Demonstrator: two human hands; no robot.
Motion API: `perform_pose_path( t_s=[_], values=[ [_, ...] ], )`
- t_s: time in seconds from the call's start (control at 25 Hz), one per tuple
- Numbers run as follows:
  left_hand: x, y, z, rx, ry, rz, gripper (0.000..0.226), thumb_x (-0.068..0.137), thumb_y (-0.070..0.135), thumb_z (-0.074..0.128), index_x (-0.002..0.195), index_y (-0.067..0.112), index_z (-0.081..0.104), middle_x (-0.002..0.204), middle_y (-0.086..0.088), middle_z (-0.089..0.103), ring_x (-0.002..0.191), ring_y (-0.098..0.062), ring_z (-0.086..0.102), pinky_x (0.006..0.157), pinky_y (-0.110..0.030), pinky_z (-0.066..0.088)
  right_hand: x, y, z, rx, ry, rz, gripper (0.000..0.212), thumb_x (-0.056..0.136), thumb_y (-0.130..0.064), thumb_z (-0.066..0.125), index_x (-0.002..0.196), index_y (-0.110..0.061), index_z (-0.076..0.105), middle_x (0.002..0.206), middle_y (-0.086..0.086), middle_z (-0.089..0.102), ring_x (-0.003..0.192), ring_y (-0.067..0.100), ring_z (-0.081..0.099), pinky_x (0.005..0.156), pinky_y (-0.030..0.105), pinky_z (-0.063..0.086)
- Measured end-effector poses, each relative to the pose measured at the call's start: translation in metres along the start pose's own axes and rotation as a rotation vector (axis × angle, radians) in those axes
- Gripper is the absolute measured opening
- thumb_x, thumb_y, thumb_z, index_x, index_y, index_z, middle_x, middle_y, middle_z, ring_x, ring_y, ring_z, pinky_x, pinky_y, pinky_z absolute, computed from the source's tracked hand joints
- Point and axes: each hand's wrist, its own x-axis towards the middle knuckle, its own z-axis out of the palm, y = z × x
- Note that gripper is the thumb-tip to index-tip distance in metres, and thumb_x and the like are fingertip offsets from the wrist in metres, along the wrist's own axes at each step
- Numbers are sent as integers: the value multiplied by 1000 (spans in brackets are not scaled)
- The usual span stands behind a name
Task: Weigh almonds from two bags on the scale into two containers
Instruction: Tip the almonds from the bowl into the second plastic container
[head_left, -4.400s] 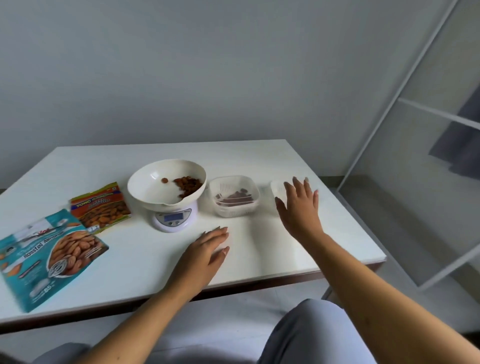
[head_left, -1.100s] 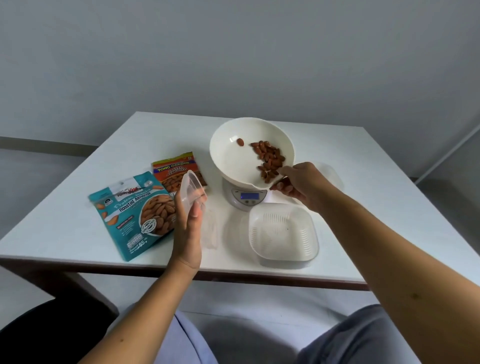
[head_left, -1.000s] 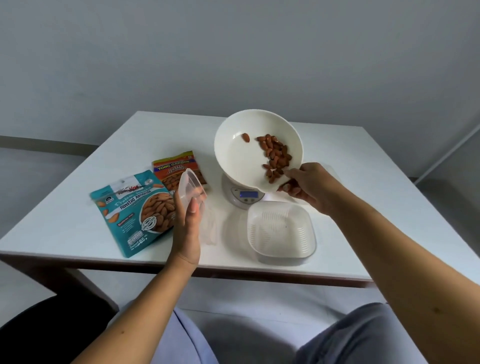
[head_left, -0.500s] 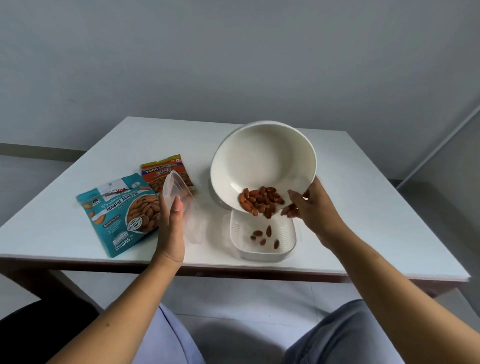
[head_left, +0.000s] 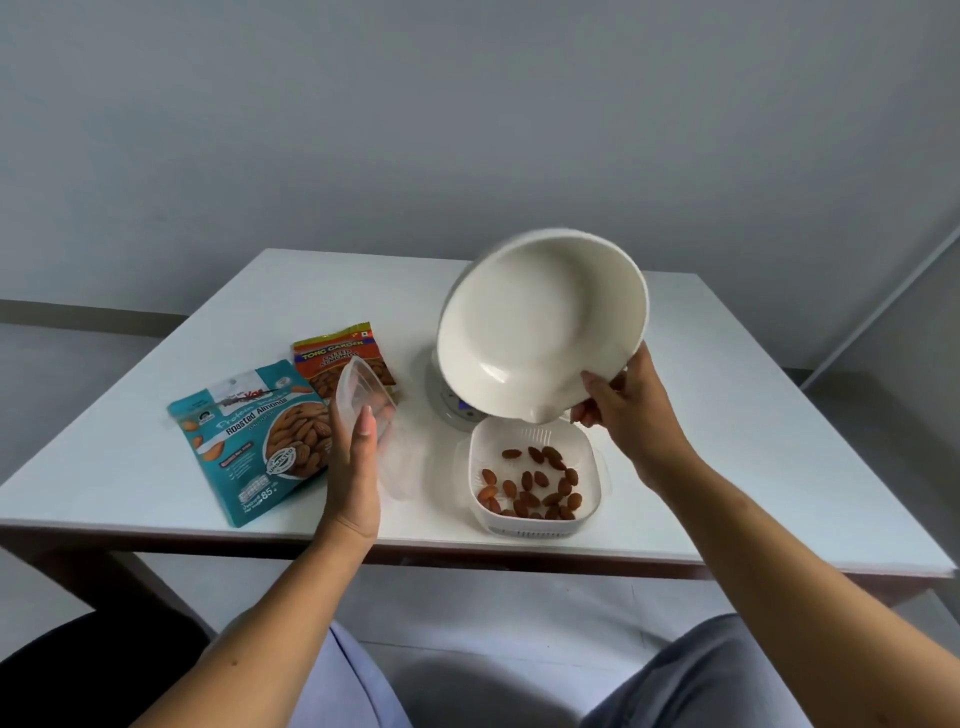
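My right hand (head_left: 628, 410) grips the rim of the white weighing bowl (head_left: 540, 322), tipped steeply with its spout over the white square container (head_left: 535, 526). The bowl is empty; several almonds (head_left: 530, 486) lie in the container. My left hand (head_left: 356, 467) holds a clear plastic lid (head_left: 358, 402) upright, just left of the container. The scale (head_left: 449, 408) is partly hidden behind the bowl. A teal almond bag (head_left: 249, 441) and a smaller orange almond bag (head_left: 332, 353) lie flat at the left.
The white table (head_left: 753, 441) has its front edge close to my knees. A grey wall rises behind it, and a white frame stands at the far right.
The bowl was lifted off the scale and tipped further; the almonds slid out of it into the square container. My left hand kept the lid raised.
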Motion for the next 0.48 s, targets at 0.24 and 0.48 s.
perform_pose_path(
  t_s=[0.24, 0.48],
  values=[
    [0, 0, 0, 11, -14, 17, 121, 52, 87, 59, 149, 23, 26, 148, -15, 41, 131, -25, 48, 106, -33, 40, 45, -14, 36, 4, -15, 246, 44, 96, -10, 44, 138, -15, 33, 91, 25, 69, 61, 25, 64, 53, 29, 52],
    [-1, 0, 1, 22, -28, 4, 117, 56, 85, 60, 149, 22, 27, 148, -16, 41, 135, -25, 45, 110, -38, 38, 67, 3, 64, -76, -3, 318, 46, 94, -13, 46, 138, -11, 33, 115, 24, 62, 78, 31, 63, 47, 26, 48]
  ],
)
